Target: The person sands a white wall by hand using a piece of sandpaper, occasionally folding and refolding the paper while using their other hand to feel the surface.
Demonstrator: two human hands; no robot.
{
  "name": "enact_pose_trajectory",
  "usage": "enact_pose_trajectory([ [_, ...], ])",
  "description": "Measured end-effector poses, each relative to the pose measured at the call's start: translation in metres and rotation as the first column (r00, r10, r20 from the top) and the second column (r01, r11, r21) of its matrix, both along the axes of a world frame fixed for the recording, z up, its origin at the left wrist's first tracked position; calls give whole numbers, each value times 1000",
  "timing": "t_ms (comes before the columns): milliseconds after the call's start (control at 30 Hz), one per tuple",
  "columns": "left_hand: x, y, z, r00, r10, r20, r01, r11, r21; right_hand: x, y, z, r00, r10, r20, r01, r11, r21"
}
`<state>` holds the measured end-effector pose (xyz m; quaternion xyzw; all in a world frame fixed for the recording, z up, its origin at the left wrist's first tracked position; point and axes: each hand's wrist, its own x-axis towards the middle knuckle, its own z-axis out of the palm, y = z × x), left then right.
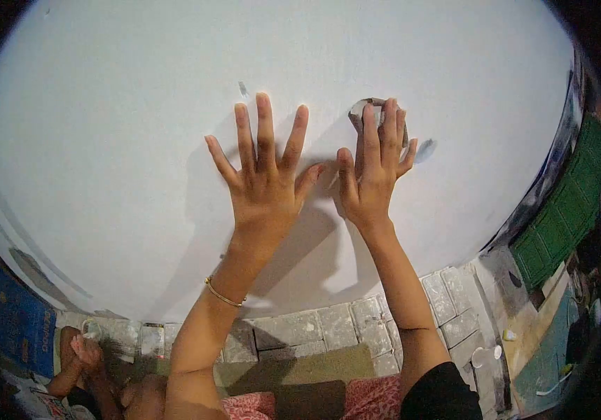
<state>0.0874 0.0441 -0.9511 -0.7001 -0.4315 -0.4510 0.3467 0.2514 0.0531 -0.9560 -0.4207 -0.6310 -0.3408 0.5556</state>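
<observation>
Left hand (264, 189) spread at white surface (118, 126), contact unclear; pad (358, 112) covered by right hand (374, 192), fingers slightly spread. Even pressure probably best applied.

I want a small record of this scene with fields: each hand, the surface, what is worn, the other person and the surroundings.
left hand: fingers spread, at the white surface; contact unclear
right hand: fingers extended over a grey-brown piece
surface: white surface, with a few grey marks
worn: bracelet at the left wrist; black sleeve on the right arm
other person: hands together, lower left
surroundings: paved floor, green panel at right, blue item at left
</observation>
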Motion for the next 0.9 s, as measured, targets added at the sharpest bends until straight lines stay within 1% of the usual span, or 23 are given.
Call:
enact_pose_trajectory([
  [167, -3, 1, 0, 999, -40, 9, 40, 999, -9, -5, -5, 3, 1000, 1, -22, -2, 1000, -26],
  [233, -8, 3, 0, 998, -62, 8, 62, 998, 0, -8, -4, 2, 997, 48, -53, -47, 999, 20],
  [267, -11, 4, 1, 998, -53, 21, 53, 999, 0, -10, -3, 1, 998, 57, -40, -56, 998, 17],
  [333, -21, 6, 6, 995, -42, 87, 36, 997, 65, -15, -5, -4, 996, 61, 64, -61, 998, 1],
  [367, -25, 9, 7, 995, -19, 94, 11, 997, 78, -18, -10, -3, 988, 62, 139, -54, 997, -59],
  [400, -25, 11, 9, 996, -12, 92, 5, 997, 76, -15, -7, -1, 988, 69, 137, -61, 996, -61],
  [467, -26, 11, 9, 982, -52, 180, 29, 991, 132, -2, 0, 5, 991, -49, 125, 48, 999, 11],
  [500, -26, 11, 9, 981, -46, 189, 21, 991, 131, 0, 3, 9, 996, -82, 16, 82, 996, 26],
  [533, -26, 11, 9, 979, -42, 200, 19, 993, 113, -4, 3, 11, 997, -76, 26, 75, 997, 26],
  [600, -27, 11, 10, 976, -39, 215, 18, 995, 99, -16, 3, 14, 987, 70, -147, -58, 995, 82],
  [633, -28, 10, 10, 970, -49, 238, 27, 995, 97, -26, -1, 10, 996, 82, -19, -81, 995, 51],
  [667, -28, 9, 10, 965, -62, 255, 40, 995, 89, -31, -2, 2, 982, 111, 152, -110, 994, -17],
  [700, -29, 7, 10, 963, -60, 264, 53, 998, 35, -31, -6, 4, 969, 87, 231, -80, 996, -37],
  [733, -31, 7, 11, 964, -68, 256, 62, 998, 34, -32, -9, 8, 949, 63, 310, -49, 997, -52],
  [800, -31, 6, 11, 952, -111, 285, 93, 993, 77, -8, 2, 15, 992, -85, 91, 85, 996, 12],
  [833, -32, 5, 12, 959, -87, 271, 73, 995, 61, -1, 3, 24, 993, -6, -119, 13, 998, 60],
  [867, -34, 4, 11, 954, -91, 285, 77, 995, 60, 1, 9, 24, 958, 89, -272, -70, 994, 80],
  [900, -36, 2, 9, 967, -29, 251, 30, 1000, 0, -1, 7, 20, 985, 69, -157, -57, 995, 80],
])
